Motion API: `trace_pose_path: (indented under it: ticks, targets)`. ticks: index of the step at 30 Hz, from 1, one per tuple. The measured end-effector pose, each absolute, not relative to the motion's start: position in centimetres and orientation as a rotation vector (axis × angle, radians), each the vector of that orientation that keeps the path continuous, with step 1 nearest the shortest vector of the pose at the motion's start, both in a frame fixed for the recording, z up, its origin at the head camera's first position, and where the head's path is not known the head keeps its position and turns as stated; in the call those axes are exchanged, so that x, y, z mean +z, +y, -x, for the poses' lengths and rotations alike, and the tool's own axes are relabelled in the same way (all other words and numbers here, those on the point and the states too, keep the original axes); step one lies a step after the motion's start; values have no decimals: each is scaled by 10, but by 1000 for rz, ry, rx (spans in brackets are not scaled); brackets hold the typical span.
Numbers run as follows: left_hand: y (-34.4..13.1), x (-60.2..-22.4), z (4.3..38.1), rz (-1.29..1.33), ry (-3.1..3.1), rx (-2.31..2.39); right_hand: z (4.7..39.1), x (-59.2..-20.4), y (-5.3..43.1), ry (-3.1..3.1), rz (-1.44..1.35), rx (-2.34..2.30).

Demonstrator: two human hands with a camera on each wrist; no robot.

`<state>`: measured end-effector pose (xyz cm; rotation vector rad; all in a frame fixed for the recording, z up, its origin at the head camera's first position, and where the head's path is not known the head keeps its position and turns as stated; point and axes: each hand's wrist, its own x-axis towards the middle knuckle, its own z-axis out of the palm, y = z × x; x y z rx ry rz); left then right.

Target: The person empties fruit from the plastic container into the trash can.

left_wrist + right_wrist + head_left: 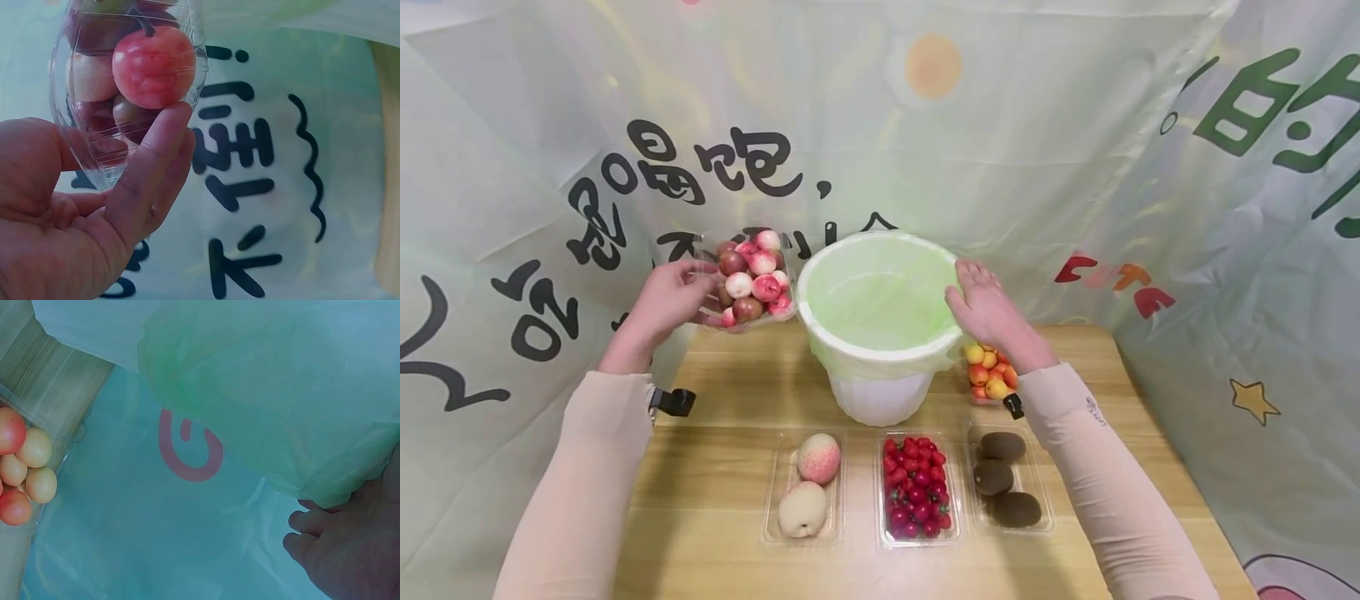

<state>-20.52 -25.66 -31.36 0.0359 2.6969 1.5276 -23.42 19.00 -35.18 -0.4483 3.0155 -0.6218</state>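
Observation:
My left hand (679, 293) grips a clear plastic box of small pink, white and dark red fruits (756, 279), raised left of the white bucket (880, 396). In the left wrist view, fingers (147, 169) and thumb pinch the box's end, with a pink fruit (154, 67) showing through it. A thin pale green bag (880, 300) lines the bucket and folds over its rim. My right hand (988, 308) rests on the rim's right side, its fingers mostly straight. In the right wrist view, that hand (356, 537) touches the outside of the green liner (250, 406).
On the wooden table (722, 500) stand clear boxes with two peaches (808, 492), red berry-like fruits (917, 487) and three kiwis (1003, 479). Behind the right forearm is a box of yellow-orange fruits (988, 371). A printed cloth (865, 108) hangs around the table.

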Motion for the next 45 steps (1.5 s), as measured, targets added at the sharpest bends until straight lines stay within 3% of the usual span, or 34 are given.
trace_pose_path:
  ticks: [19,45]
  targets:
    - [-189,-279,244,-122,2627,1635,231,-345,188,3002,431,-625]
    - [-119,-303,268,-129,2849,1631,233,-351,190,3015,425,-608]
